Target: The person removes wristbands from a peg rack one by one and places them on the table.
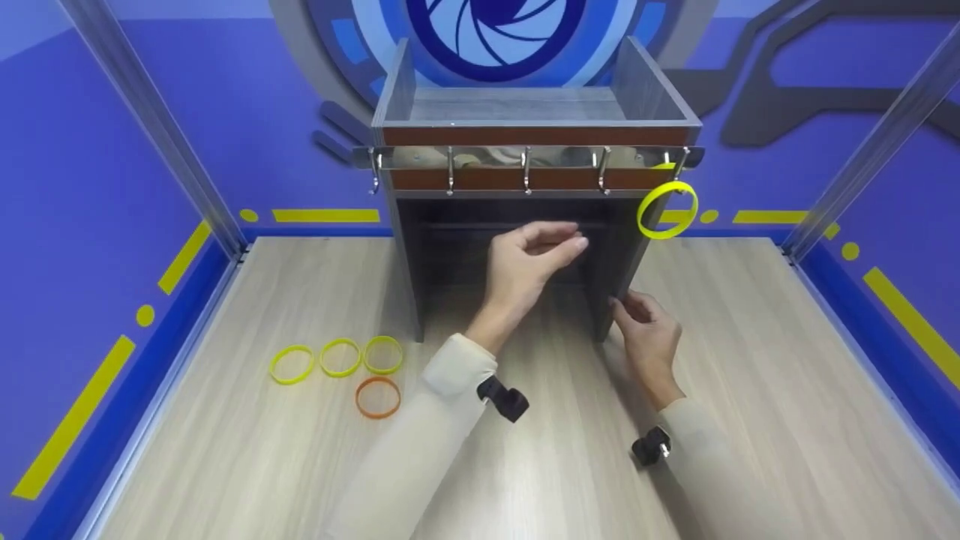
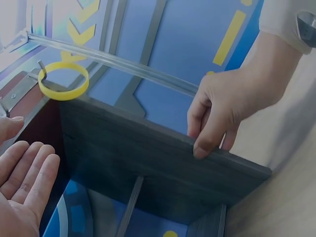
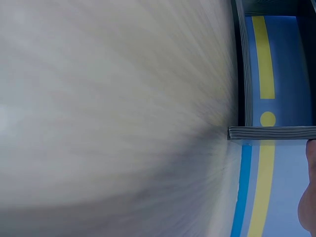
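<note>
A yellow ring [image 1: 643, 217], like a rubber wristband, hangs from the rightmost hook [image 1: 682, 163] of a grey wooden hook rack [image 1: 540, 136]. My left hand [image 1: 521, 266] is raised in front of the rack's lower opening with nothing in it; its fingers [image 2: 34, 170] are loosely extended in the left wrist view. With my right hand [image 1: 651, 337] I grip the front edge of the rack's right side panel [image 2: 143, 140], thumb on the inner face. Only a sliver of that hand shows at the right wrist view's edge.
Three yellow rings [image 1: 341, 374] lie in a row on the wood-grain table [image 1: 300, 465], left of the rack. Just in front of them lies an orange ring [image 1: 377, 416]. Several other metal hooks [image 1: 526, 171] line the rail. Blue panels [image 1: 67, 187] enclose the table.
</note>
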{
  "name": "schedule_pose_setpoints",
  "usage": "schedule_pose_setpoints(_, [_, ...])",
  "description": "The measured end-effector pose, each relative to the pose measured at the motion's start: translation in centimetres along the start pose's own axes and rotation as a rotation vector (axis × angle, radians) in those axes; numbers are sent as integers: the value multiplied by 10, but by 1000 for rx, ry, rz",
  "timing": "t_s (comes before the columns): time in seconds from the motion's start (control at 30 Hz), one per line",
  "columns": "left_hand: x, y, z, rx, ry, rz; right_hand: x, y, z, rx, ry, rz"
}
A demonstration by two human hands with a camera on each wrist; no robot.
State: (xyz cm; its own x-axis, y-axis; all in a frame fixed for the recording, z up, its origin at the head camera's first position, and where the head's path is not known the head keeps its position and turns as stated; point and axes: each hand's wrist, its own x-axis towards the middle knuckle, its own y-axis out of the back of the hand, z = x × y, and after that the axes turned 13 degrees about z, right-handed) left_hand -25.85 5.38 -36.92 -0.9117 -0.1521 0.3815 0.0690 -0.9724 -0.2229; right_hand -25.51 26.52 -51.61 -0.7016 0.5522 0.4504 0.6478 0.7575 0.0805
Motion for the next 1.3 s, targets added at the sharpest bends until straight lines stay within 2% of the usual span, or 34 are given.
schedule_pose_setpoints(0.07, [1, -6, 1, 1, -9, -8, 0, 0, -1, -5, 9, 6])
schedule_pose_setpoints(0.17, [2, -16, 2, -8, -17, -21, 3, -1, 15, -2, 26, 10])
schedule_pose_setpoints(0.27, [3, -24, 2, -25, -20, -38, 4, 0, 19, 0, 45, 0])
schedule_pose_setpoints(0.43, [3, -35, 3, -42, -13, -54, 5, 0, 19, -21, 66, -4])
schedule_pose_setpoints(0.9, [7, -56, 4, -64, 18, -40, 6, -1, 20, -12, 118, 10])
schedule_pose_setpoints(1.1, [8, -66, 4, -11, 17, -46, 7, -2, 20, 13, 121, 21])
schedule_pose_setpoints(1.3, [11, -72, 6, 40, -13, -27, 7, -1, 21, 4, 139, 5])
